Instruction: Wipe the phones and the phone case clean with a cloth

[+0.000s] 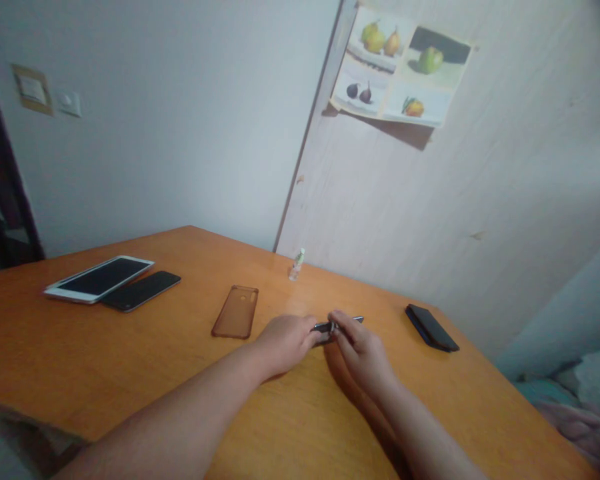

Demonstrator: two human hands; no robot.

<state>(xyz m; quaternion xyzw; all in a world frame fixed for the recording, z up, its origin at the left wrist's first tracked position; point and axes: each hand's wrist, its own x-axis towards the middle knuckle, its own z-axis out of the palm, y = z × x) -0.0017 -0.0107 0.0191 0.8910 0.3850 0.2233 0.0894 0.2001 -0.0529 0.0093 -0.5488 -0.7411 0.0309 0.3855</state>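
My left hand [287, 343] is closed on the near left end of a thin dark phone [323, 327], held edge-on above the table. My right hand [363, 350] is at the phone's edge with thumb and forefinger pinched together. A tiny pale bit shows between those fingertips, too small to name. The phone's far end sticks out behind the right fingers; most of its face is hidden. To the left of my left hand a clear brownish phone case [235, 312] lies flat on the table. Beyond the hands stands a small clear bottle [296, 265].
On the wooden table [180, 373], a white tablet [100, 279] and a black phone [143, 291] lie at the left, touching or overlapping. A dark folding case or wallet [431, 328] rests near the right edge. Walls rise behind, one bearing a fruit picture sheet [397, 77].
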